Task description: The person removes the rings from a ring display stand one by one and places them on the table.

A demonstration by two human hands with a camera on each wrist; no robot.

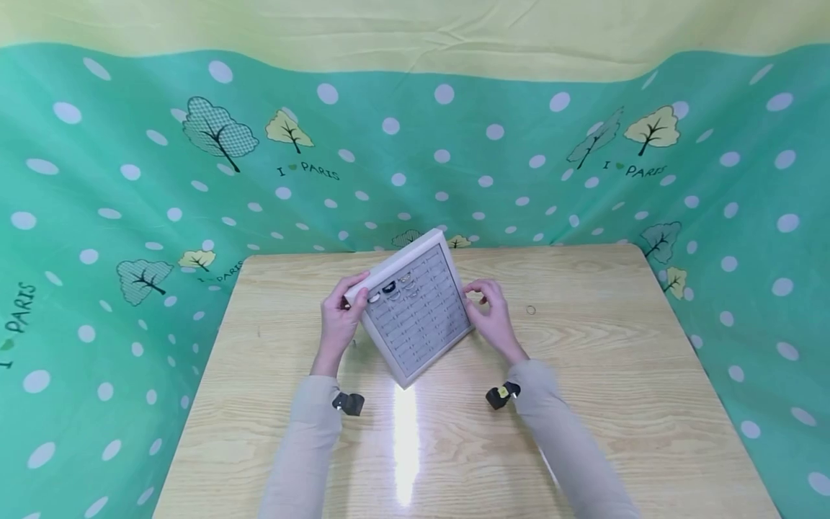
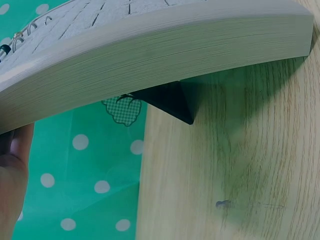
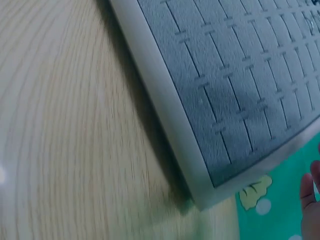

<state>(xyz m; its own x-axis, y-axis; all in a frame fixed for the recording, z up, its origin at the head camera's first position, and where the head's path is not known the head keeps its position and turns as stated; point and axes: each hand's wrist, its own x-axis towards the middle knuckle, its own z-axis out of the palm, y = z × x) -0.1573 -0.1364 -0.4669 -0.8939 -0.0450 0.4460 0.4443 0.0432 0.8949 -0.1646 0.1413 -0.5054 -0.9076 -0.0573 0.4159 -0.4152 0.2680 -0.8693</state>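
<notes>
While a person's L hand (image 1: 338, 321) has its fingers clamped on one corner of a ring tray (image 1: 421, 324) tilted over the worktop (image 1: 616, 346), the R hand (image 1: 493, 317) hovers by the opp. edge, fingers together or apart unclear, w/ a thin ring (image 1: 532, 313) lying nearby.

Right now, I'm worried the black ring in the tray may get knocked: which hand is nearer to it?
The left hand: it grips the corner of the tray near the black ring. The right hand is farther, across the tray by its opposite edge.
</notes>
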